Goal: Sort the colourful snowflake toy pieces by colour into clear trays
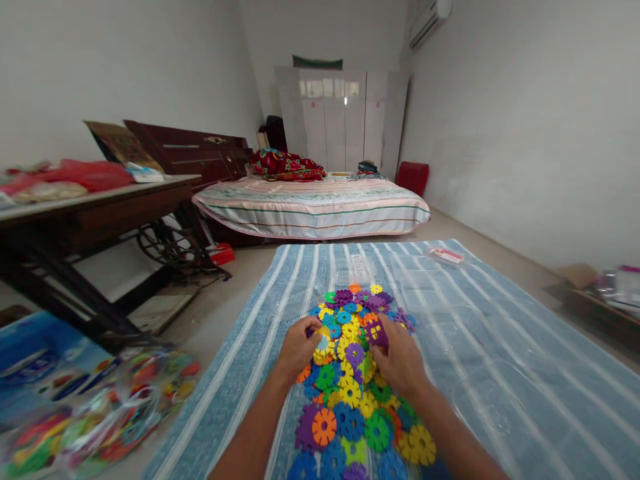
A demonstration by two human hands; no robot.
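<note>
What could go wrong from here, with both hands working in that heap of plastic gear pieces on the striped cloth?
1. The gear pieces lie in a loose heap; the left hand or right hand could scatter some across the striped cloth.
2. The heap reaches the near edge of the view, so pieces might slide off unseen.
3. The purple piece at the right hand's fingertips seems lightly held and may slip.

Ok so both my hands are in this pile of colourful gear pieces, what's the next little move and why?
Probably lift the purple piece clear of the pile. Your right hand already seems to pinch it at the fingertips, while your left hand rests on the heap's left edge, steadying it. The pieces lie overlapped on the striped blue cloth, so lifting straight up should disturb fewer neighbours.
</note>
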